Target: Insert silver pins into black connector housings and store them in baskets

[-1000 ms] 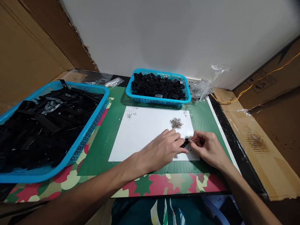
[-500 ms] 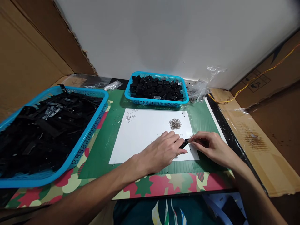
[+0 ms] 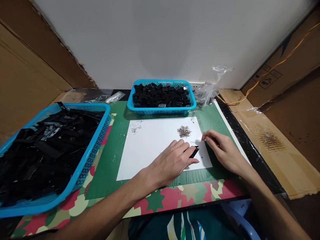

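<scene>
My left hand (image 3: pixel 176 160) is closed around a small black plastic part (image 3: pixel 194 152), pressing it down near the right side of a white sheet of paper (image 3: pixel 145 146). Only the part's far end shows past my fingers. Just to the right, apart from the part, is my right hand (image 3: pixel 223 150), with thumb and curled fingers drawn together by the paper's right edge. Whatever it holds is too small or hidden to make out. A pile of tiny metal pieces (image 3: pixel 184 131) lies beyond my left hand, and a sparser scatter of thin metal bits (image 3: pixel 135 127) is at the paper's far left.
A blue basket (image 3: pixel 161 111) heaped with small black parts stands at the back. Another, larger blue basket (image 3: pixel 83 166) with long black pieces is at left. Clear plastic bags (image 3: pixel 206 93), a yellow cable (image 3: pixel 247 95) and cardboard (image 3: pixel 265 133) are on the right.
My right hand has drawn back from the black part and up a little; before, it was touching the part's end with a thin object. My left hand keeps its hold.
</scene>
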A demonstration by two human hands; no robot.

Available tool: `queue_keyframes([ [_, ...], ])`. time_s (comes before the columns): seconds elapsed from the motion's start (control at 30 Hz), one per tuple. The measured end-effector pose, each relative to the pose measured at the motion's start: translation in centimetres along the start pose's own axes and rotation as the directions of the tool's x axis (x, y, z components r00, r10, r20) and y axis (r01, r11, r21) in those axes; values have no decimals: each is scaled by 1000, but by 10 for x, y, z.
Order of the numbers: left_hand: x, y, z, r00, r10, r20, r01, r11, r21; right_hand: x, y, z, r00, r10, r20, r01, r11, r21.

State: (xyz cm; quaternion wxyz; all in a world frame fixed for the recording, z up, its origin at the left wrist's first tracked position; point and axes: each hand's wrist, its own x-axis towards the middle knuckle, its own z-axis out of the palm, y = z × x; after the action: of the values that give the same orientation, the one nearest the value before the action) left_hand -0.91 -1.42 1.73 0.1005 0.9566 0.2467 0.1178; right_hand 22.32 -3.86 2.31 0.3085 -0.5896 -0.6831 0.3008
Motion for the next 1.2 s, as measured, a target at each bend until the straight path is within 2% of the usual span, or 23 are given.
queue_keyframes([
  [0.1,1,0,1,1000,3,-11,-3,999,35,1,-2,2,993,46,108,-39,997,-64],
  [0.33,2,2,-1,1000,9,2,-9,997,71,2,-8,1,984,14,175,1,996,-86],
  [0.53,1,1,1,1000,-17,4,17,1000,-4,1,-7,4,988,-33,148,52,991,-126],
  [0.67,1,0,3,999,-45,0,44,996,-75,1,-4,7,986,-96,133,108,990,-85],
  [0.83,1,0,2,999,-46,1,46,996,-82,0,-2,9,987,-140,74,145,987,-74],
  [1.0,1,1,2,999,-48,10,49,996,-77,-1,0,10,984,-150,98,157,985,-70],
  [1.2,0,1,2,999,-45,-7,45,996,-83,-1,2,8,988,-149,51,151,988,-35],
])
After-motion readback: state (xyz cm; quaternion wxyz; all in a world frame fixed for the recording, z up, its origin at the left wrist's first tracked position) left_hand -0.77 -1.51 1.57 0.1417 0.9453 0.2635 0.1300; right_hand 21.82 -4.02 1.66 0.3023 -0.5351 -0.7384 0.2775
